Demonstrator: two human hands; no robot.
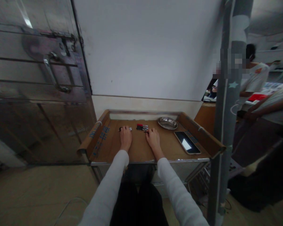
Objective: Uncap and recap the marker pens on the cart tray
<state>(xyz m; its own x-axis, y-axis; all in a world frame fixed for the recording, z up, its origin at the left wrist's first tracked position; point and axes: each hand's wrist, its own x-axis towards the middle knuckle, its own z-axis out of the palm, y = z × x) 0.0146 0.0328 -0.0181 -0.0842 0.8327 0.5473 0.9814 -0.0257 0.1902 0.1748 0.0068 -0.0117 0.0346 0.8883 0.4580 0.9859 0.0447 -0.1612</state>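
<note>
Open lane on the cardboard (pixel 138 148) between left hand (pixel 125 138) and right hand (pixel 153 138), running back until the marker cluster (pixel 142 126) blocks it. Right of right hand: bare strip, then phone (pixel 187 142); metal bowl (pixel 167 123) obstructs behind. Raised flaps (pixel 202 135) bound both sides, wall (pixel 143 50) the rear. Front side's open.

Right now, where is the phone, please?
In the head view, the phone lies right of the right hand, in front of the metal bowl.
</note>
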